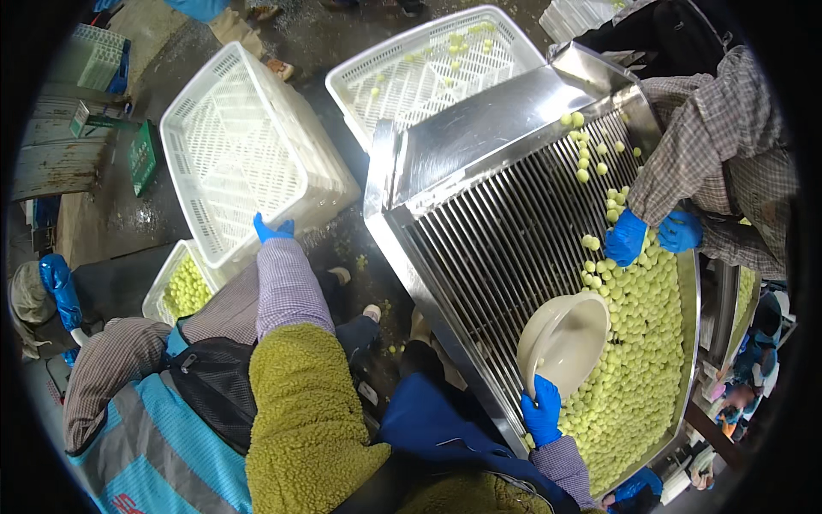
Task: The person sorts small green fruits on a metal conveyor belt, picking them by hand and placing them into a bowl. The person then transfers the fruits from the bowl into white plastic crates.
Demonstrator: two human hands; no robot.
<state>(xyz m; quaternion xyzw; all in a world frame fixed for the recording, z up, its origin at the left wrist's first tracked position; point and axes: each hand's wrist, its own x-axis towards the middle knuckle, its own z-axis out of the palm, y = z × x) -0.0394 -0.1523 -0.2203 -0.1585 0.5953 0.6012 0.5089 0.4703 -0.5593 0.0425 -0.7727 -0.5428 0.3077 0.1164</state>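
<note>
My left hand [273, 229], in a blue glove, grips the near rim of a white slatted plastic crate [225, 148] on top of a stack. With my right hand [543, 411], gloved in blue too, I hold the rim of a cream plastic bowl [565, 340]. The bowl is tilted and looks almost empty inside. It rests over the bars of a stainless-steel roller sorter [494, 231], beside a thick layer of peeled, round pale-green fruits [636, 360]. A co-worker's gloved hands [648, 239] touch the fruits at the sorter's far right side.
Another white crate [411, 77] with a few fruits stands behind the sorter's metal hood [488, 122]. At the left, a smaller crate [154, 295] holds more fruits beside a person in a turquoise vest [186, 450]. The dark floor [385, 315] is wet, with scattered fruits.
</note>
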